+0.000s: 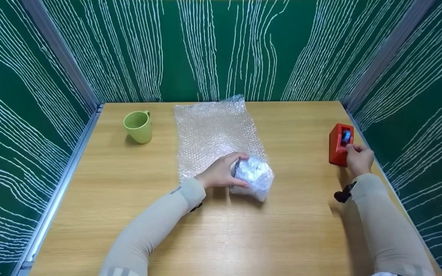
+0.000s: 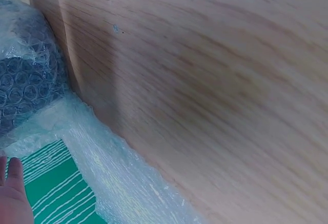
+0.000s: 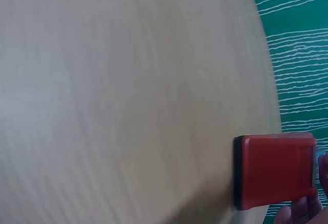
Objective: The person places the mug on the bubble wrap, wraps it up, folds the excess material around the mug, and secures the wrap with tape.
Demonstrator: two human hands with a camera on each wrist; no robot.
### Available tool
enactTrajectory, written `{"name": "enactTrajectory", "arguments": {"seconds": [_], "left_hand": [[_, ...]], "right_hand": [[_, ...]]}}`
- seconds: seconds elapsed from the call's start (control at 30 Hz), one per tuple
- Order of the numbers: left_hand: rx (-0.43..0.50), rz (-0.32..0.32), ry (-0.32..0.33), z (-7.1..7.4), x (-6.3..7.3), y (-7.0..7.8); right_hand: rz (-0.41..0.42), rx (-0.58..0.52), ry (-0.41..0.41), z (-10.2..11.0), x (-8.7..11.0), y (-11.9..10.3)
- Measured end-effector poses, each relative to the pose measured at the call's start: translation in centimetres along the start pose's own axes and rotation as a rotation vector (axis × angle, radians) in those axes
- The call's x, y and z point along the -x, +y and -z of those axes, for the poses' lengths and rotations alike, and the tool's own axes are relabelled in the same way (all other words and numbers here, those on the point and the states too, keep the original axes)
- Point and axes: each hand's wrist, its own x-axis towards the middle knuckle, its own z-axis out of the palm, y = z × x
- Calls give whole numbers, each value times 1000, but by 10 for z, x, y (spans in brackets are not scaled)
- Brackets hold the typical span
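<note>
While the left hand (image 1: 221, 171) grips the bundle (image 1: 254, 174) from its left side, the right hand (image 1: 360, 158) is at the dispenser (image 1: 336, 149). The left thumb is on the near side of the bundle and the fingers are on the far side, curled round it. The bundle is covered in clear bubble wrap; its contents cannot be identified. It is located at the near right corner of the sheet (image 1: 215, 134), near the middle of the table (image 1: 282, 237). Whether the bundle and the sheet are joined cannot be told.

The sheet is bubble wrap, spread toward the far edge of the table, with its far right corner raised. The dispenser is red, with a dark base and a blue tape roll (image 1: 345, 137) in its top recess. It stands near the right edge of the table, well apart from the bundle. The right fingers are bent at the near right side of the dispenser; whether they pinch it, pinch tape or merely touch cannot be told.

The green mug (image 1: 140, 130) stands upright at the far left, apart from the sheet, handle toward the far right. Green walls (image 1: 169, 57) with white lines enclose the table on three sides.
</note>
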Motion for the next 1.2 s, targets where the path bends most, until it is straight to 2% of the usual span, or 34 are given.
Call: {"name": "enactTrajectory", "arguments": {"seconds": [0.33,0.5,0.7,0.9,1.07,1.2], "left_hand": [[4,-6,-6,-2,1,-1],[-15,1,-5,-1,2,-1],[-20,-2,-6,-2,2,-3],[-12,-4,2,-2,2,-2],[-2,-15,6,-2,2,-2],[-5,-20,4,-2,2,-2]], "right_hand": [[-12,-19,-15,6,9,-1],[29,-14,14,4,15,4],[-4,-71,3,3,31,1],[-4,-87,17,0,46,0],[10,-122,29,2,47,3],[45,-65,47,7,42,7]]}}
